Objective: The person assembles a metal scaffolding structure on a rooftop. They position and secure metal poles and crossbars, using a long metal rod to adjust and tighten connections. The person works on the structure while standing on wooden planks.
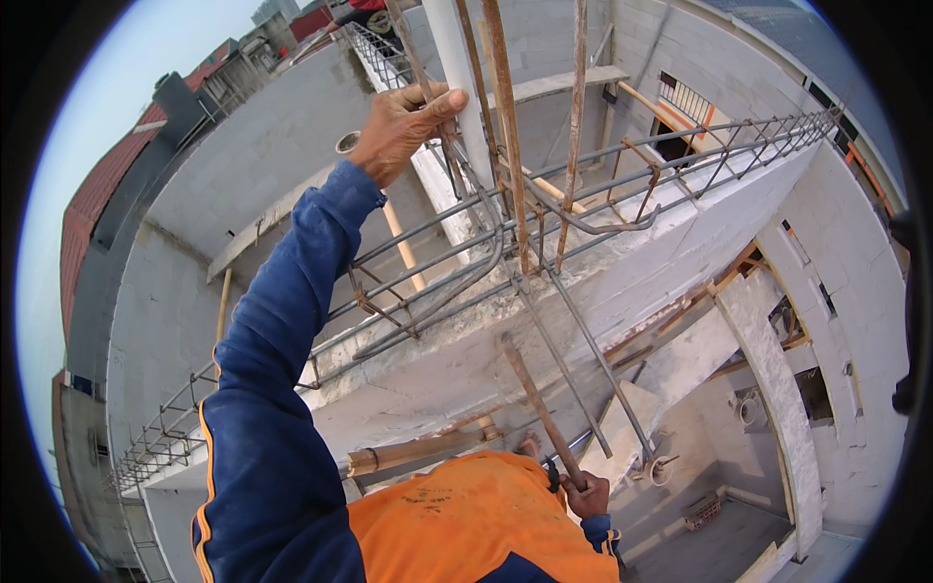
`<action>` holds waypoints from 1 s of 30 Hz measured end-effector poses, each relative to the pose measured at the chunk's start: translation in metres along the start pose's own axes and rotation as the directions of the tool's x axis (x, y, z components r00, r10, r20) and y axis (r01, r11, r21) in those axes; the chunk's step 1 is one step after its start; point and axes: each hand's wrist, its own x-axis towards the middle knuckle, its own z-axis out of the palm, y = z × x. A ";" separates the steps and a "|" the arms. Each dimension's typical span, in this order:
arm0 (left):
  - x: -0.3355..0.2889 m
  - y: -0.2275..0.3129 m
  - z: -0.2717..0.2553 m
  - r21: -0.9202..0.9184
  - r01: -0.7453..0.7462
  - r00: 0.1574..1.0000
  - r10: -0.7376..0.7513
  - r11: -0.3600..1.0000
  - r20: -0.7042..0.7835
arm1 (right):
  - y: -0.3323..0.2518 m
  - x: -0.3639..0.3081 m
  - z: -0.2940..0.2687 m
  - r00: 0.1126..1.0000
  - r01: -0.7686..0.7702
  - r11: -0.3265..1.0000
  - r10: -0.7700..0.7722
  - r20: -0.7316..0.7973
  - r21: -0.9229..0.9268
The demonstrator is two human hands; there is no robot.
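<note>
My left hand [408,126], at the end of a blue sleeve, is raised and closed around an upright steel rebar [408,44]. Close beside it stand a white pole [457,58] and several rusty upright rebars [502,107]. Low in front of my body, my right hand [586,496] grips the lower end of a rusty metal bar [540,408], which tilts up and to the left. Between the hands runs a horizontal rebar cage [428,311] with bent bar ends. Two straight bars [593,345] stick out from it toward me.
The cage lies along a white block wall [671,253]. Below right are a plank [695,350], a curved pale board [773,379] and a floor [724,544] well beneath me. A bamboo pole [418,455] crosses near my waist. Another person [367,8] is at the far top.
</note>
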 end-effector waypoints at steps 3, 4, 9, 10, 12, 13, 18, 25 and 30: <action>0.004 -0.001 -0.003 0.004 0.011 1.000 -0.011 1.000 0.028 | 0.004 0.004 -0.001 0.999 -0.020 0.999 0.021 0.027 -0.033; 0.004 0.000 -0.003 0.007 0.002 0.999 -0.002 1.000 0.045 | 0.006 0.005 0.000 1.000 -0.005 1.000 0.005 0.027 -0.005; -0.002 0.010 0.001 0.088 0.003 1.000 -0.005 0.996 0.026 | 0.017 0.012 -0.001 0.999 -0.015 0.998 0.012 0.050 0.053; -0.003 0.012 0.002 0.121 0.025 0.999 -0.027 0.992 0.017 | 0.019 0.014 -0.002 0.999 -0.008 0.998 0.005 0.051 0.054; -0.006 0.014 0.004 0.172 0.036 0.999 -0.037 0.984 -0.002 | 0.022 0.018 -0.004 0.998 -0.005 1.000 0.004 0.066 0.019; -0.007 0.014 0.006 0.122 0.018 0.999 -0.015 0.992 -0.029 | 0.022 0.019 -0.005 0.998 -0.009 1.000 0.007 0.070 0.028; -0.007 0.007 0.005 0.115 -0.036 0.999 0.038 0.993 -0.016 | 0.016 0.021 -0.006 0.997 -0.048 0.997 0.044 0.065 0.058; -0.002 -0.003 -0.004 0.216 -0.043 0.999 0.040 0.975 0.018 | 0.012 0.013 0.000 0.998 -0.054 0.993 0.049 0.051 0.109; 0.004 0.001 -0.011 0.230 -0.170 0.982 0.185 0.958 -0.044 | 0.003 0.007 0.004 0.999 -0.045 0.999 0.044 0.005 0.026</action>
